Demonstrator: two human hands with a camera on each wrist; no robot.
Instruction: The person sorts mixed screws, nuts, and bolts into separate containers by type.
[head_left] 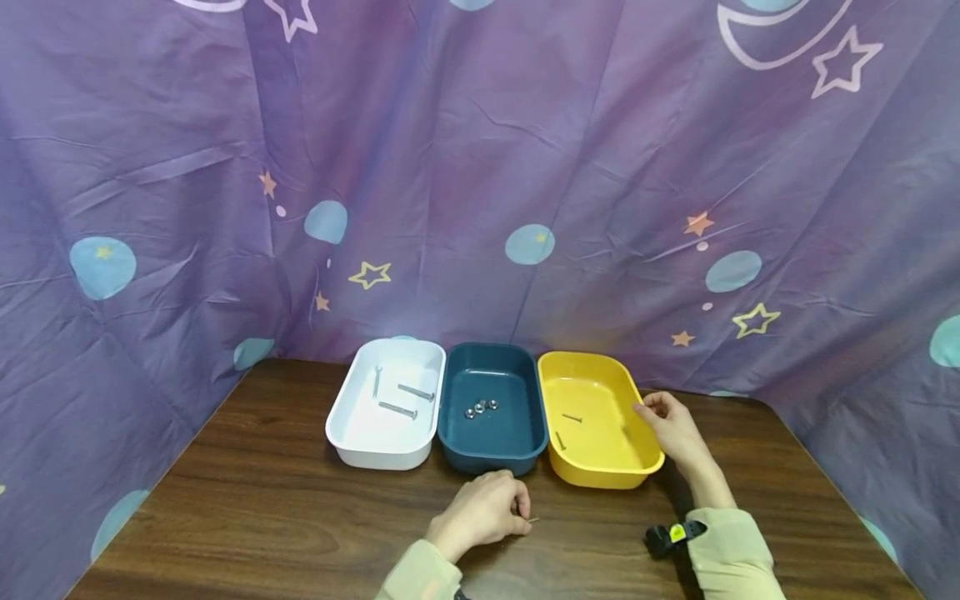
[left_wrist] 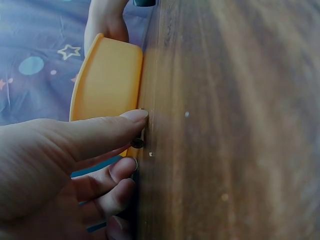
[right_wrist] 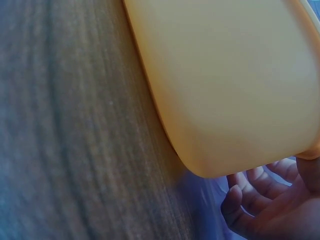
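My left hand [head_left: 480, 510] is low over the table in front of the blue and yellow trays. Its thumb and fingers pinch a small screw [head_left: 534, 520]; in the left wrist view the screw's round head [left_wrist: 137, 143] shows below the thumb tip. At the right side of the yellow tray [head_left: 611, 478] is my right hand [head_left: 678, 433], its thumb hooked at the rim. The other fingers are loosely bent outside the wall in the right wrist view, partly hidden by it. Two small screws [head_left: 573, 418] lie inside the yellow tray.
To the left stands a dark blue tray [head_left: 491, 461] holding several nuts [head_left: 480, 408]. Beside it, a white tray [head_left: 382, 458] contains 3 long bolts [head_left: 397, 409]. The trays line up on a brown wooden table [head_left: 247, 500], with a patterned purple curtain [head_left: 450, 200] behind.
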